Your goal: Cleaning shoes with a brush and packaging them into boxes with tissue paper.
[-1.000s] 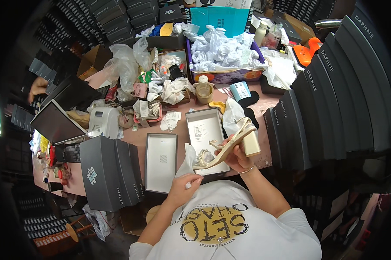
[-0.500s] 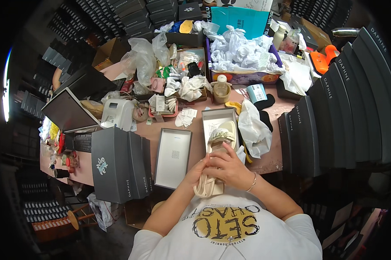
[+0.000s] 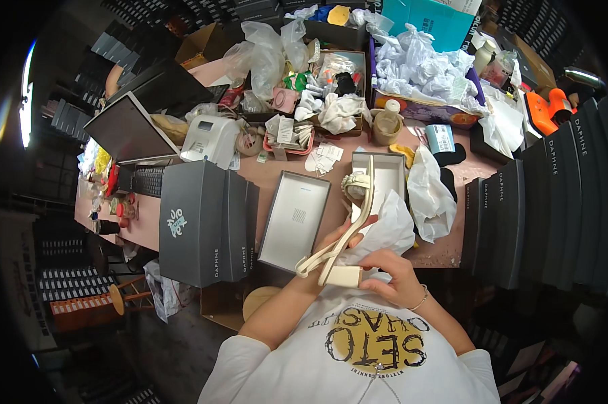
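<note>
Just off the table's (image 3: 452, 249) near edge, at six o'clock from the open shoe box (image 3: 391, 176), both hands hold a cream heeled sandal (image 3: 353, 225), toe pointing to twelve o'clock. The right hand (image 3: 391, 276) is curled shut round the block heel with white tissue paper (image 3: 391, 225) bunched against it, and the left hand (image 3: 331, 246) grips the straps from below, fingers mostly hidden. To wrap it well, I judge the paper should be drawn snug along the sole while the left hand steadies the shoe, keeping the toe ornament uncrushed.
</note>
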A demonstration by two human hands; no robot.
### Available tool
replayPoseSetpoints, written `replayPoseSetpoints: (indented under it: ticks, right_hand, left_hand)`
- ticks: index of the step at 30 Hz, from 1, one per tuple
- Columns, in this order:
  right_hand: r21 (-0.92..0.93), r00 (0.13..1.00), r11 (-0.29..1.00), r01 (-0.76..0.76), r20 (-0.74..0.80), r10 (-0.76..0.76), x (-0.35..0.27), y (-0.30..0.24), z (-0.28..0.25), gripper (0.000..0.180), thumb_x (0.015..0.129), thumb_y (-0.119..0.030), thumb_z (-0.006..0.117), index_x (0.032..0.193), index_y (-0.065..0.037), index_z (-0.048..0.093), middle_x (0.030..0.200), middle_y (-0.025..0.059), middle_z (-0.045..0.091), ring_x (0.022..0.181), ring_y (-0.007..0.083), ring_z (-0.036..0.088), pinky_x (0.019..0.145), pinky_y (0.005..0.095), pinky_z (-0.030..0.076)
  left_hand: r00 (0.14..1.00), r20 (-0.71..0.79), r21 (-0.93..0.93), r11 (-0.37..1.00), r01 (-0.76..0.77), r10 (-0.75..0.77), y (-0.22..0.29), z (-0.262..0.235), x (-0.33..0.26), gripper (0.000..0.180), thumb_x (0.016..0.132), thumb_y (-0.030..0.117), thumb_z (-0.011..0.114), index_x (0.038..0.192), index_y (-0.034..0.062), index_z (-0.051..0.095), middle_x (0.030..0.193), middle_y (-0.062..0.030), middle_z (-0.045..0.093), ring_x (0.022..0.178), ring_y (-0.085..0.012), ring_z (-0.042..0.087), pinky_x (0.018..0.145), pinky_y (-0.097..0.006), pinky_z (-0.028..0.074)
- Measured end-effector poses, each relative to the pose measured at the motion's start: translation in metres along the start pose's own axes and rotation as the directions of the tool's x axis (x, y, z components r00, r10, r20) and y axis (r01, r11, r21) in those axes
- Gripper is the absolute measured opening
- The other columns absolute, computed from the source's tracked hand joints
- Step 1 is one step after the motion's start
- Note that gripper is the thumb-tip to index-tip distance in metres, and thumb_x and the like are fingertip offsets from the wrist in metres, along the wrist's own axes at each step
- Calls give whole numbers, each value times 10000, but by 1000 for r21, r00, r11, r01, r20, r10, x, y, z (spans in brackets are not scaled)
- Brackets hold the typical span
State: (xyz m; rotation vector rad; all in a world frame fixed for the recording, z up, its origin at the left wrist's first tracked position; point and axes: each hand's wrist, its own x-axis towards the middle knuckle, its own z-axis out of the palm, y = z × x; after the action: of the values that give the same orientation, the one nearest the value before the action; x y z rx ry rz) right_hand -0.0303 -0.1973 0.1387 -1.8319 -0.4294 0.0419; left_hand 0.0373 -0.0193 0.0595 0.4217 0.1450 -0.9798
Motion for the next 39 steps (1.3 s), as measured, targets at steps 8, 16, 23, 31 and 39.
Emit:
replayPoseSetpoints:
  ticks: [8, 16, 23, 31, 39]
  right_hand:
    - [-60, 1000, 998, -16, 19, 17, 4, 5, -1, 287, 759, -138, 738, 986, -2, 628, 917, 103, 641, 834, 234, 612, 763, 312, 479]
    - [21, 964, 966, -258, -56, 259, 1, 15, -2, 376, 831, -203, 683, 1139, -15, 578, 1008, 133, 623, 934, 268, 598, 849, 332, 455]
    - [-296, 985, 941, -166, 1, 174, 21, 28, 3, 1084, 671, -322, 812, 1458, -37, 123, 1337, 264, 357, 1159, 418, 475, 944, 408, 431]
    - [-192, 962, 943, -273, -22, 274, 7, 48, 1, 1140, 620, -211, 842, 1464, -31, 98, 1308, 265, 359, 1175, 428, 437, 973, 418, 403]
    - [393, 905, 828, -400, 25, 425, -20, 70, -32, 1051, 681, -143, 810, 1478, -32, 135, 1299, 179, 461, 1202, 258, 457, 941, 332, 420]
  left_hand:
    - [992, -108, 176, 983, -51, 71, 17, 16, -5, 534, 1003, 367, 383, 1379, -11, 359, 694, 46, 436, 579, 5, 392, 493, -120, 335]
    - [938, -221, 440, 886, -148, 266, 20, 15, -2, 346, 969, 303, 489, 1189, 37, 498, 888, -27, 594, 760, -50, 536, 655, -178, 440]
    - [705, -20, 844, 390, -368, 709, -10, 31, 31, 429, 944, 215, 550, 1281, -4, 400, 1126, -112, 577, 994, -155, 565, 839, -297, 469]
    - [854, -6, 853, 449, -268, 520, -17, 39, 24, 537, 945, 181, 545, 1377, 9, 276, 1200, -96, 518, 1093, -153, 503, 925, -285, 420]
    - [1000, -29, 948, 317, 31, -11, 31, 26, -2, 470, 911, 116, 581, 1342, -3, 436, 1149, -90, 594, 1084, -168, 546, 939, -285, 418]
